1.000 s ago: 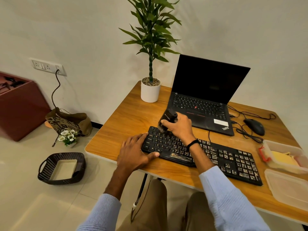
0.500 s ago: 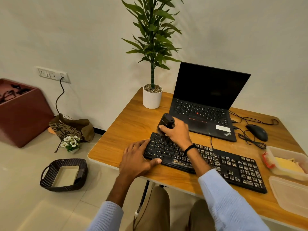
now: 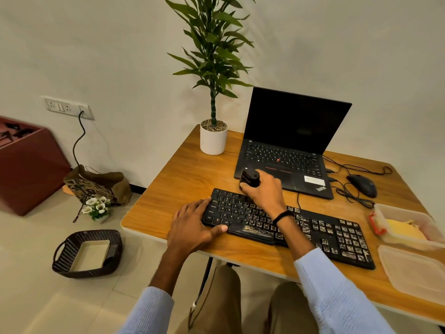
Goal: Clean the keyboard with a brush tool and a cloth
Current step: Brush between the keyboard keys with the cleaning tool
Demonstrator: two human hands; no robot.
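While my right hand [image 3: 265, 192] curls round the stiff-looking brush tool [image 3: 250, 177], my left hand [image 3: 192, 227] lies flat, steadying the likely light keyboard [image 3: 337, 237].

Wood-grain desk [image 3: 183, 179] with a soft sheen; matt black plastic keyboard [image 3: 337, 237] and brush [image 3: 250, 178]; smooth white pot [image 3: 213, 143]; rough woven basket [image 3: 72, 267]; cloudy plastic tub [image 3: 414, 271]; crumpled paper bag [image 3: 106, 182]; ribbed cloth sleeve [image 3: 337, 300].

Bare desk [image 3: 173, 179] left of keyboard [image 3: 313, 227]; laptop [image 3: 289, 131], plant pot [image 3: 213, 141] close behind.
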